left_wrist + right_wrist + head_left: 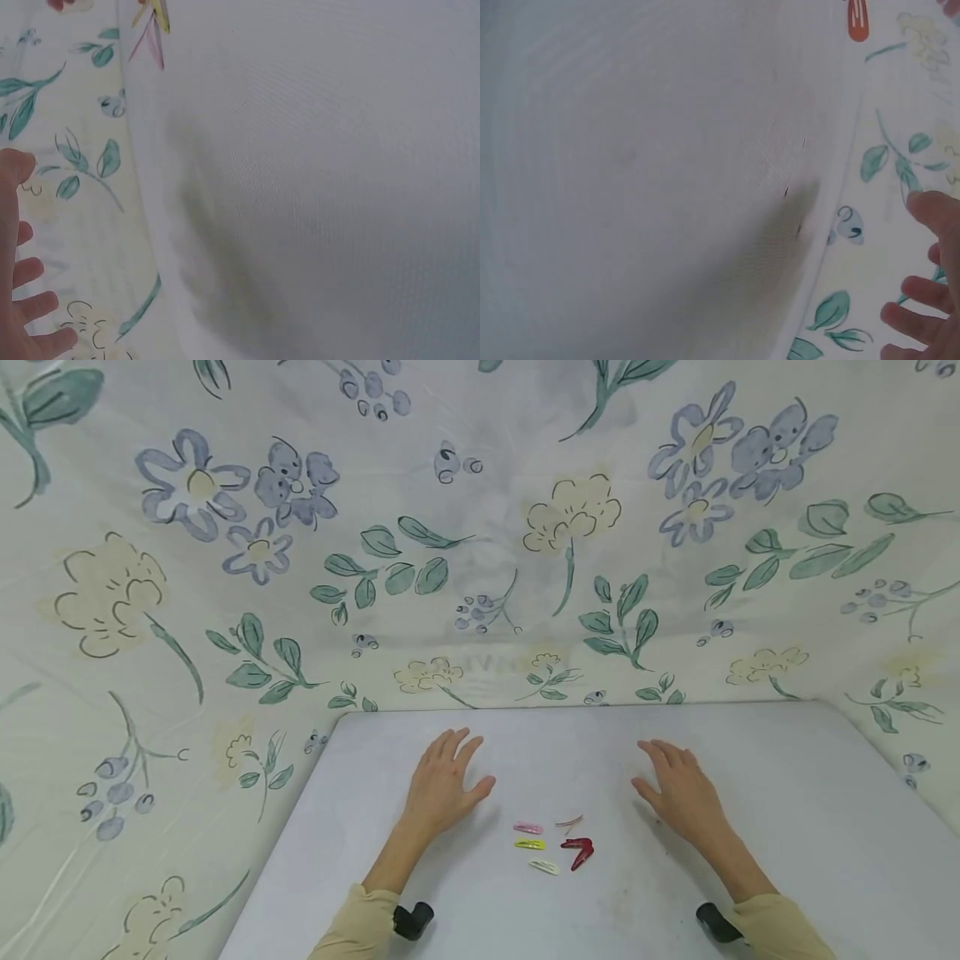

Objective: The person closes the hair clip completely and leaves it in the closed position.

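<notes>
Several small snap hair clips lie between the hands in the head view: a pink clip, a yellow clip and a pale clip in a column. To their right are a thin reddish clip and a dark red V shape; whether that is one clip or two I cannot tell. My left hand is left of the clips, fingers spread, holding nothing. On the other side my right hand is likewise spread and holds nothing. An orange-red clip shows in the right wrist view.
The clips lie on a white table. Behind it and at its sides hangs a floral-patterned cloth. A black object sits at the left cuff, and another black object at the right cuff.
</notes>
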Action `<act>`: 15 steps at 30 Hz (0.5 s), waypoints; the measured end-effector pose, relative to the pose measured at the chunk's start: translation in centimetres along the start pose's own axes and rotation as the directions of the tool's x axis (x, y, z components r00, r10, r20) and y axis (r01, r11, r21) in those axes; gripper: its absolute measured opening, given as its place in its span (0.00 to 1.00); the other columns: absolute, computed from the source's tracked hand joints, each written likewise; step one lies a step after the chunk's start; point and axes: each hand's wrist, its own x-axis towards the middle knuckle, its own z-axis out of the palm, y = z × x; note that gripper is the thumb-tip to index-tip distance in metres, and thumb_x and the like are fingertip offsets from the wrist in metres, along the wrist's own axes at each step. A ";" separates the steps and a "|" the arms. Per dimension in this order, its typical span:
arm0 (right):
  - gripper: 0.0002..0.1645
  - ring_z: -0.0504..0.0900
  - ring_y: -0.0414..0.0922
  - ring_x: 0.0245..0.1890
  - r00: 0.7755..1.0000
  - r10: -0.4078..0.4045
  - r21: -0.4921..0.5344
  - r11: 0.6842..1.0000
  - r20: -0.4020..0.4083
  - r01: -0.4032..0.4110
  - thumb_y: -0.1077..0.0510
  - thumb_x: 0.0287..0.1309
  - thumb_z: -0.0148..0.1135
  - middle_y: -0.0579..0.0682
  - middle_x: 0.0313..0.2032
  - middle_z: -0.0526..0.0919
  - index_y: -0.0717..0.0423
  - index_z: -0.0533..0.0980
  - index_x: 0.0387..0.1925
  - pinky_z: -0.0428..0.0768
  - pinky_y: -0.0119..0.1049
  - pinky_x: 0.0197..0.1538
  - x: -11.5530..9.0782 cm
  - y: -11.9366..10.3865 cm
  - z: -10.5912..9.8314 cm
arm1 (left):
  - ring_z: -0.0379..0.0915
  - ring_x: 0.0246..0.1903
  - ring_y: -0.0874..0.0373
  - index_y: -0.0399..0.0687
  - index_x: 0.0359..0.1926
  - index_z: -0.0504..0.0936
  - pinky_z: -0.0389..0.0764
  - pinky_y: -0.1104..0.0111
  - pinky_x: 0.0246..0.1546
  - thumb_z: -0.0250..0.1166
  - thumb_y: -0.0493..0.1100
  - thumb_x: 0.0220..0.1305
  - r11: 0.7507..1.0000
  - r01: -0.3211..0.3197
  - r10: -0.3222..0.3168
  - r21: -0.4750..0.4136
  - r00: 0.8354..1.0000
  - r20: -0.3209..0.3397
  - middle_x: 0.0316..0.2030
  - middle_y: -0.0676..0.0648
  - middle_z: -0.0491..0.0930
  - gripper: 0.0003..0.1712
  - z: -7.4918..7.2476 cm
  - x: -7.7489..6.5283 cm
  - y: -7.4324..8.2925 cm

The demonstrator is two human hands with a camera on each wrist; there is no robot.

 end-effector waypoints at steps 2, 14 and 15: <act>0.36 0.72 0.65 0.59 1.000 0.012 0.011 1.000 0.005 -0.012 0.54 0.58 0.70 0.67 0.60 0.73 0.63 0.68 0.63 0.71 0.61 0.61 0.0 -0.1 0.0 | 0.62 0.66 0.41 0.47 0.64 0.73 0.66 0.47 0.65 0.65 0.58 0.61 1.000 -0.001 0.001 -0.013 1.000 -0.001 0.65 0.40 0.70 0.34 0.0 0.0 0.2; 0.37 0.75 0.62 0.56 0.996 0.060 0.093 0.993 0.062 -0.066 0.56 0.56 0.71 0.65 0.58 0.76 0.60 0.68 0.64 0.79 0.57 0.51 0.1 -1.3 -0.1 | 0.64 0.66 0.43 0.48 0.64 0.74 0.70 0.47 0.62 0.67 0.57 0.59 0.997 0.003 0.000 -0.078 0.999 0.032 0.65 0.42 0.70 0.35 0.6 0.2 0.8; 0.37 0.76 0.62 0.57 0.995 0.064 0.104 0.992 0.074 -0.072 0.56 0.56 0.71 0.64 0.58 0.76 0.60 0.68 0.65 0.80 0.57 0.51 0.1 -1.4 0.0 | 0.64 0.66 0.43 0.48 0.64 0.73 0.70 0.47 0.61 0.67 0.58 0.59 0.997 0.003 0.000 -0.082 0.999 0.039 0.65 0.42 0.70 0.35 0.7 0.2 0.9</act>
